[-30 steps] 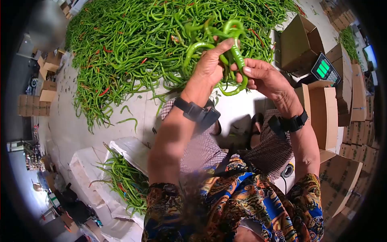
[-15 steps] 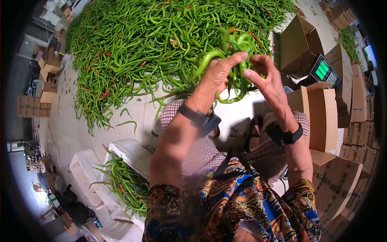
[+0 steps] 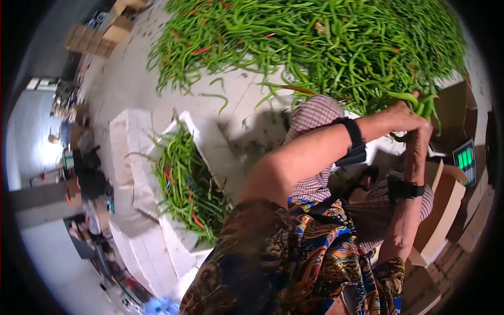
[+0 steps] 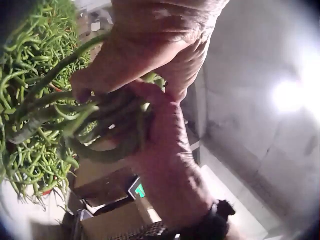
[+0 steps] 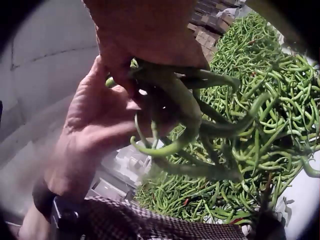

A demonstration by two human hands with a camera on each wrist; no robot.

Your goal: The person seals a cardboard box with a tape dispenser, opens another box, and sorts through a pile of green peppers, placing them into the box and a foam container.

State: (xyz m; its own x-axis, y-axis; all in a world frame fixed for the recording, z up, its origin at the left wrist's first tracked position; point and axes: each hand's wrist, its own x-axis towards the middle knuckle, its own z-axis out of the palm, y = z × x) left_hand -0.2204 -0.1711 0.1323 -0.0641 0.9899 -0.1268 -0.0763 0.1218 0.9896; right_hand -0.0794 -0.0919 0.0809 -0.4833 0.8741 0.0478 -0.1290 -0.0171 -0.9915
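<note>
A bunch of long green chili peppers (image 3: 424,106) is held between both hands, at the right of the head view. My left hand (image 3: 400,116) grips the bunch from one side, its thumb lying over the peppers in the left wrist view. Against it, my right hand (image 3: 421,129) closes on the same peppers (image 5: 175,105); in the right wrist view their curved ends stick out past the fingers. The two hands meet at the wrist side and overlap, which hides part of the grip. Beneath and beyond the bunch spreads a large pile of green chilies (image 3: 315,47).
A white box (image 3: 122,152) with more chilies (image 3: 184,181) stands at the left. An open cardboard carton (image 3: 455,102) sits by the pile's right edge. Close to the right knee are a scale display (image 3: 464,160) with green digits and another open carton (image 3: 443,210).
The head view has turned left, so pile and boxes appear shifted right. The right hand, earlier apart with fingers spread, now comes together with the left around the chili peppers.
</note>
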